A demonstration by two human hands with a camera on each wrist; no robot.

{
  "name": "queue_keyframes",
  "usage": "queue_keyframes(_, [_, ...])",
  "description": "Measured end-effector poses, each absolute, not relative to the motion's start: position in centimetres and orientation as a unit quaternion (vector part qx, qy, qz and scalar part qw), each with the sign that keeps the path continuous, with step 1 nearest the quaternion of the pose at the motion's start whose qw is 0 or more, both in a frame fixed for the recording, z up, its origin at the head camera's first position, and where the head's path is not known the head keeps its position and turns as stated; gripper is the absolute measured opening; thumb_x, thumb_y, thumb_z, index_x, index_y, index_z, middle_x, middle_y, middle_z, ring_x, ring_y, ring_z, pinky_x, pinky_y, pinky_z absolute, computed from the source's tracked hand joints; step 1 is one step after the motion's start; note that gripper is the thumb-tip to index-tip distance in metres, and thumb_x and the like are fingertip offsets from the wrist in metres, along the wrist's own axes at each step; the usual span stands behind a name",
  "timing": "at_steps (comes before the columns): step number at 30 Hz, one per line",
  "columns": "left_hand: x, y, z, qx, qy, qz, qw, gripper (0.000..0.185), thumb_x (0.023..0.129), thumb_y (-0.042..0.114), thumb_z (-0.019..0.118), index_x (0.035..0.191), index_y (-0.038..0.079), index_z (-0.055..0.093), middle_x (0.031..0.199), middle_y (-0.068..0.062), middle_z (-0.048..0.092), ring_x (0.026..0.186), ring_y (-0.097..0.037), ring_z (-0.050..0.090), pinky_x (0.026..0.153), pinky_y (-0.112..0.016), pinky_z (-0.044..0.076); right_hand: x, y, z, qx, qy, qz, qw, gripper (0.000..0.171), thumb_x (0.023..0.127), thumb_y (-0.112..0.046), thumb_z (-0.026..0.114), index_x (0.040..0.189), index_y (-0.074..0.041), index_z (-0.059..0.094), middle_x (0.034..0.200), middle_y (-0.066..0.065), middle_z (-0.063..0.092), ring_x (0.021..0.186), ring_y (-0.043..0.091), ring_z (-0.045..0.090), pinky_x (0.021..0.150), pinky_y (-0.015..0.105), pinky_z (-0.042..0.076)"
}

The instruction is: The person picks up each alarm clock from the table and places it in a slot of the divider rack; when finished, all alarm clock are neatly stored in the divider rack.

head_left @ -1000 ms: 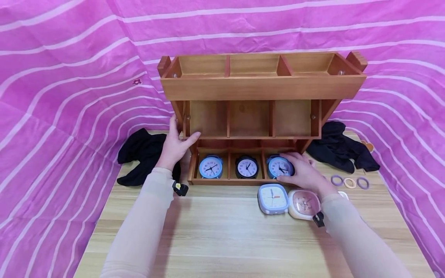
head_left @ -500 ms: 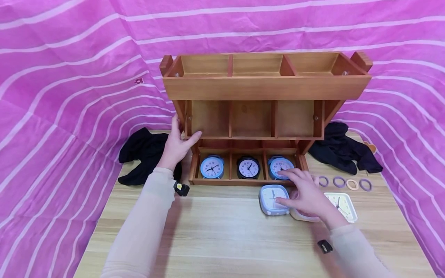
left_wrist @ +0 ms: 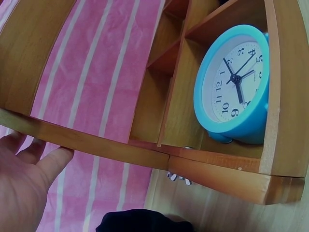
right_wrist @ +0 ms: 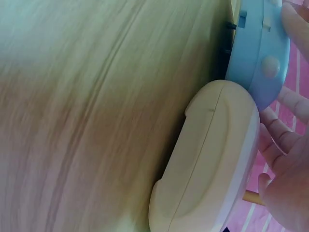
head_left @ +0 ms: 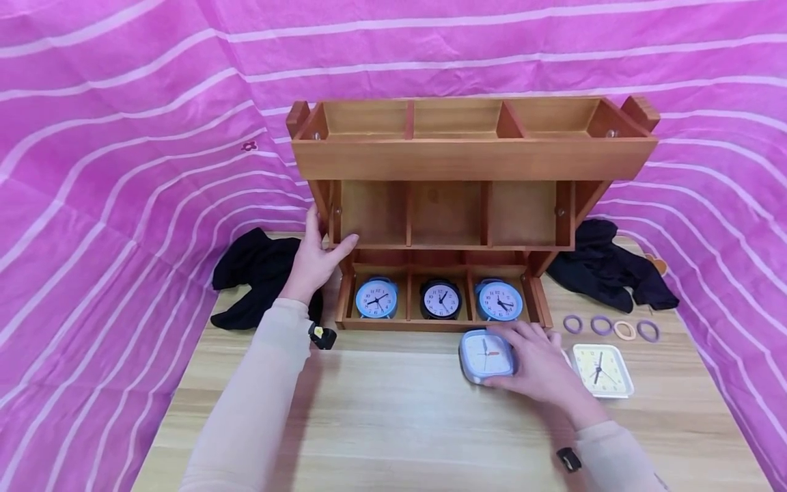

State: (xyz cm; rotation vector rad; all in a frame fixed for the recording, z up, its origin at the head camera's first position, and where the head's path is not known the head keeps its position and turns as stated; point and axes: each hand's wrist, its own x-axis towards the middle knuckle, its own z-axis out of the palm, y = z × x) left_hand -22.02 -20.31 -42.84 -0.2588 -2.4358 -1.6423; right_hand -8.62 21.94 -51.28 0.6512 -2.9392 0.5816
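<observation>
A three-tier wooden shelf point(head_left: 467, 158) stands at the back of the table. Its bottom tier holds a blue round clock point(head_left: 376, 298), a black round clock point(head_left: 440, 299) and a second blue round clock point(head_left: 499, 299). My left hand point(head_left: 315, 254) grips the shelf's left side panel, thumb point(left_wrist: 54, 162) on the middle tier's front edge. My right hand point(head_left: 536, 365) holds a square lavender-blue clock point(head_left: 486, 355) on the table in front of the shelf, fingers at its right edge. A cream-backed clock point(right_wrist: 207, 159) lies against it, hidden under my hand in the head view.
A white square clock point(head_left: 601, 370) lies right of my hand. Several hair rings point(head_left: 600, 324) sit in a row beyond it. Black cloths lie at the shelf's left point(head_left: 258, 273) and right point(head_left: 609, 266). Pink striped fabric point(head_left: 123, 171) surrounds the wooden table point(head_left: 381, 424).
My right hand drew back from the right-hand blue round clock in the bottom tier and came down onto the square lavender-blue clock. The white square clock came into view. My left hand stayed put.
</observation>
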Motion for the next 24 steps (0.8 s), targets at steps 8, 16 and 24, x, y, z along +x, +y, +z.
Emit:
queue_keyframes(8, [-20.1,-19.2,-39.4,-0.074,-0.819,-0.563,0.078,0.087,0.098,0.016,0.074,0.164,0.012,0.017,0.161,-0.022,0.037,0.147,-0.04,0.039,0.118,-0.057,0.037,-8.2,20.9,-50.7,0.22,-0.96,0.174,0.005,0.103,0.055,-0.077,0.09,0.138,-0.018,0.069,0.124,0.0,0.06,0.113,0.027,0.052,0.087,0.052,0.036])
queue_keyframes(16, [-20.4,-19.3,-39.9,-0.072,-0.817,-0.568,0.074,0.088,0.099,0.016,0.073,0.164,0.014,0.015,0.161,-0.022,0.037,0.145,-0.039,0.042,0.117,-0.057,0.039,-7.8,20.2,-51.1,0.221,-0.955,0.199,-0.007,0.107,0.051,-0.074,0.093,0.138,-0.018,0.066,0.131,0.002,0.065,0.113,0.023,0.051,0.088,0.051,0.036])
queue_keyframes(24, [-20.0,-19.1,-39.8,-0.081,-0.816,-0.567,0.076,0.091,0.098,0.017,0.074,0.165,0.013,0.013,0.16,-0.025,0.039,0.144,-0.04,0.043,0.116,-0.059,0.039,-7.6,20.0,-51.5,0.236,-0.95,0.204,0.002,0.102,0.052,-0.066,0.096,0.138,-0.019,0.066,0.126,-0.003,0.063,0.11,0.021,0.051,0.085,0.046,0.037])
